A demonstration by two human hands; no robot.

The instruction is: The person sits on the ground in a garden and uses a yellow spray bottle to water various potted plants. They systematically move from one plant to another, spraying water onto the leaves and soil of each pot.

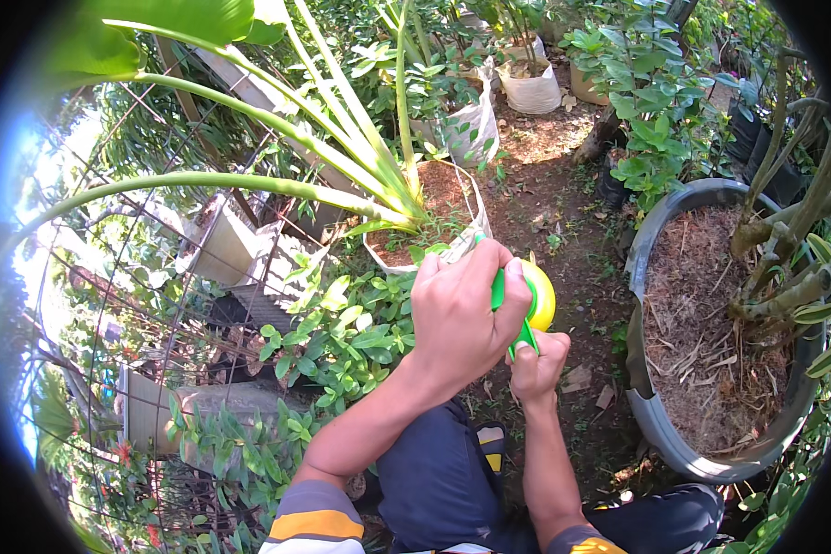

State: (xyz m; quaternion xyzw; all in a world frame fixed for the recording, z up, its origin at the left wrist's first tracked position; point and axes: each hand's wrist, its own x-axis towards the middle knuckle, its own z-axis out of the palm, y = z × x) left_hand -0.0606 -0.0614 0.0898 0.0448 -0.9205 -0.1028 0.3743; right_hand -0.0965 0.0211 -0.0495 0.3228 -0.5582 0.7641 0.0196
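Just right of centre, my left hand [465, 308] is closed around the green head of a green and yellow plastic container [541, 294], which looks like a spray bottle. My fingers hide much of it. A small green tip pokes out beyond my left knuckles, towards a white grow bag [485, 208] of reddish soil. Thick pale-green stalks [370, 163] of a large-leaved plant rise from that bag. Close below the yellow part, my right hand [540, 363] grips the lower green piece, thumb against it.
A large grey pot [637, 277] with a woody plant and dry mulch stands at the right. Leafy shrubs [360, 325] and wire mesh fencing [135, 228] are at the left. More white grow bags [533, 90] stand farther up the dirt path [550, 208]. My bent legs are below.
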